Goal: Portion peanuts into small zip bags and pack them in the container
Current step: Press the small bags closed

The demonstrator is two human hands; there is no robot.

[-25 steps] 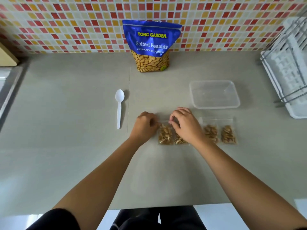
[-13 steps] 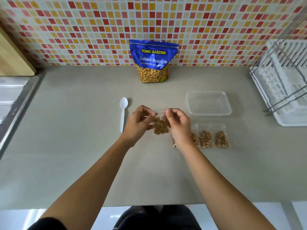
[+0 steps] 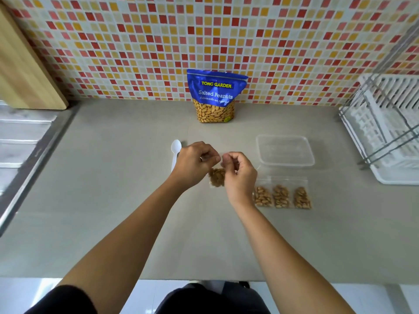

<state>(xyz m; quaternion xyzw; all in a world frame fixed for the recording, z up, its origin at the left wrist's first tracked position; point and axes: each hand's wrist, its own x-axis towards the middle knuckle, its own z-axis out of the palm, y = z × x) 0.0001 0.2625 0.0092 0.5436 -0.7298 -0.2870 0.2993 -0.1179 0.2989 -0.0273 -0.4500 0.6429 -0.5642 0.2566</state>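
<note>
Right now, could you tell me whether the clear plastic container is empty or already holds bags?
Empty: the clear plastic container shows only bare bottom, and three filled zip bags lie on the counter before it.

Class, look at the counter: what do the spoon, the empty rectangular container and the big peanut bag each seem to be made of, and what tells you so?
Spoon: probably plastic, plain matt white.
Container: clear plastic, most likely; the counter shows through it.
Peanut bag: glossy printed plastic film, it seems, creased at the top.
</note>
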